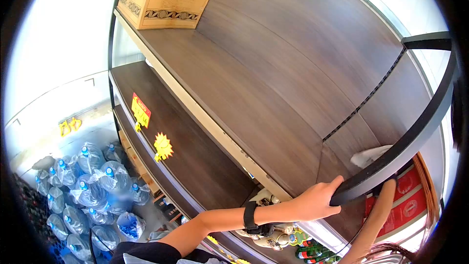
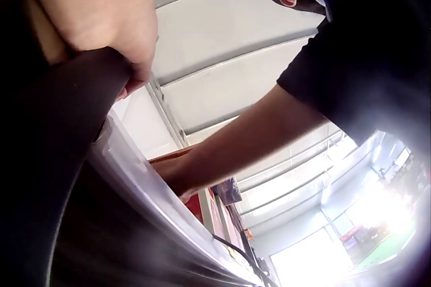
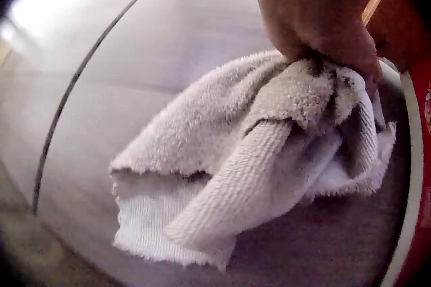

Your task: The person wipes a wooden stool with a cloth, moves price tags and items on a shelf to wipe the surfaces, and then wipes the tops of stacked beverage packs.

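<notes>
My left hand (image 1: 320, 199) holds the end of a dark metal shelf bar (image 1: 408, 139), its fingers curled over the edge; in the left wrist view the same hand (image 2: 111, 14) appears at upper left, close to the camera. My right hand (image 3: 323, 14) grips a bunched, pale terry towel (image 3: 236, 139) against the brown shelf board (image 3: 87, 146). The towel's ribbed hem and fluffy side spread out below the fingers. In the head view the towel (image 1: 369, 156) shows partly behind the bar, which hides the right hand.
A printed cardboard carton (image 1: 178, 0) stands at the far end of the upper shelf (image 1: 254, 93). Red boxes (image 1: 408, 200) sit beside the right forearm. Yellow price tags (image 1: 163, 145) clip to the lower shelf edge. Bagged water jugs (image 1: 90, 190) crowd the floor at left; green bottles (image 1: 312, 252) stand below.
</notes>
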Tool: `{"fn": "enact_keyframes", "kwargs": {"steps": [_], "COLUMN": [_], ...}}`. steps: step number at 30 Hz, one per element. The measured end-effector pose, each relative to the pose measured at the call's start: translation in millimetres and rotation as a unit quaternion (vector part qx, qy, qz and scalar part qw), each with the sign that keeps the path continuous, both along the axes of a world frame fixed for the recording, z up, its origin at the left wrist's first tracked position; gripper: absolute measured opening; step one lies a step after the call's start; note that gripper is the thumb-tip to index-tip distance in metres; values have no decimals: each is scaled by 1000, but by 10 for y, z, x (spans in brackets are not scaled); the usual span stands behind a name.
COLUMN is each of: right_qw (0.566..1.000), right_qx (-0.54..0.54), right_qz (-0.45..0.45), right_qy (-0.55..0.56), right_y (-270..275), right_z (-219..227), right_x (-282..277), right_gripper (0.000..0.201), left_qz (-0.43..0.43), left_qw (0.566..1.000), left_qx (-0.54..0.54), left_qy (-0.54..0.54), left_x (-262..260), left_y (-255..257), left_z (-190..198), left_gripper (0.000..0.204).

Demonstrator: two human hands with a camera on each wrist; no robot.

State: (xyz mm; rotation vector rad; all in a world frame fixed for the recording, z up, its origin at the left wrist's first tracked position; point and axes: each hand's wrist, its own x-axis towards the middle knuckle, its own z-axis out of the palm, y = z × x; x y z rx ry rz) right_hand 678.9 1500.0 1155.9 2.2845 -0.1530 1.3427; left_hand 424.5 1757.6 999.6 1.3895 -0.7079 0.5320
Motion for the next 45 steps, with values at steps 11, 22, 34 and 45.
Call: {"fn": "enact_keyframes", "kwargs": {"steps": [11,22,34,45], "right_qw": [478,59,183,205], "right_qx": [539,470,452,476], "right_qz": [442,685,753,743], "right_qy": [534,553,442,425], "right_y": [1351,1484,1725,1751], "right_z": [-283,45,-105,-135], "right_x": [-878,-2064,-2237,-2276], "right_gripper": [67,81,21,19], "left_qz": [32,122,230,139], "left_qw": [999,922,663,655], "left_qx": [-17,345,699,731], "left_qy": [-2,-125,137,132], "left_x": [6,-123,499,1757], "left_y": [18,785,1131,847], "left_z": [-28,-23,760,402], "left_gripper": [43,46,92,88]}}
